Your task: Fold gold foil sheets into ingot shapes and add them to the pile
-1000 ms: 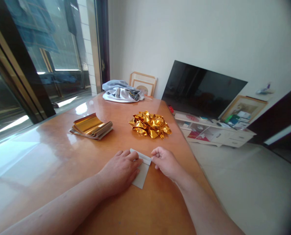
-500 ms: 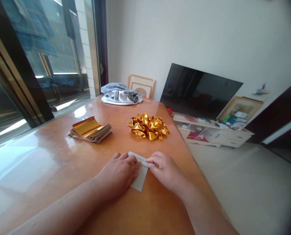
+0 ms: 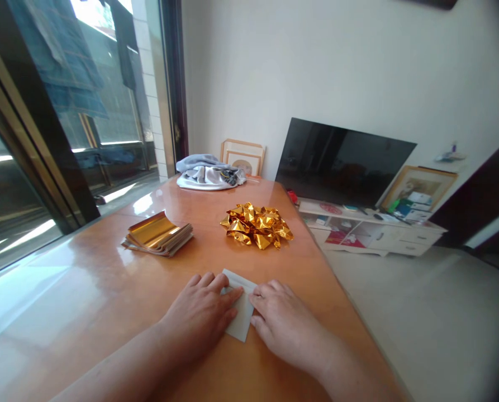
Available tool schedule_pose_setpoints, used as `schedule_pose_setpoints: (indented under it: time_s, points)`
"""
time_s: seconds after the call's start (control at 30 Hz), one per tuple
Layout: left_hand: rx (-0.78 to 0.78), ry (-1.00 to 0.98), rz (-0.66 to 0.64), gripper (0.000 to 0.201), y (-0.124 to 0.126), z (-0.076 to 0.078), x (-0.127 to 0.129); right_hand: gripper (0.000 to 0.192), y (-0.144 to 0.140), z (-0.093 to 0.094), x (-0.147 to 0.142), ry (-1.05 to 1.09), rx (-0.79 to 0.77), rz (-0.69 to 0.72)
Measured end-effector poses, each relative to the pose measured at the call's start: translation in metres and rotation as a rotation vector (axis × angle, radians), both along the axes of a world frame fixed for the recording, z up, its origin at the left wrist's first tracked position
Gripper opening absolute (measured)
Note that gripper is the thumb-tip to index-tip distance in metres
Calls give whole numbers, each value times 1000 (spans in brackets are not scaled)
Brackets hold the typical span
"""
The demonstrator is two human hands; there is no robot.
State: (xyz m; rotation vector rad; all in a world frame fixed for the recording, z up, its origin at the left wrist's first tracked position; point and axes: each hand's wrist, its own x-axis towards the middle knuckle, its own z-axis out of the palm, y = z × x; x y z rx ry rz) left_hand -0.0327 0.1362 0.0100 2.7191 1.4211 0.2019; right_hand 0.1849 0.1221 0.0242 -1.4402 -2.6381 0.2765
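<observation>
The right hand (image 3: 280, 318) has moved from the fold's end onto the paper (image 3: 240, 318)

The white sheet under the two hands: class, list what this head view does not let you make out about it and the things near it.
- White sheet: mostly hidden under the left hand and right hand; its full outline cannot be seen.
- Fold along its far edge: partly covered by fingertips.
- Stack of gold sheets: too small to count.
- Pile of crumpled gold foil: separate pieces cannot be told apart.
</observation>
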Motion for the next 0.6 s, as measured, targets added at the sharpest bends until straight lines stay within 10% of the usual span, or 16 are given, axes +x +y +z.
schedule_pose_setpoints:
  time_s: [0.6]
  points:
    - [13,-1,109,44,12,5,-27,16,4,1,0,57,-49,-26]
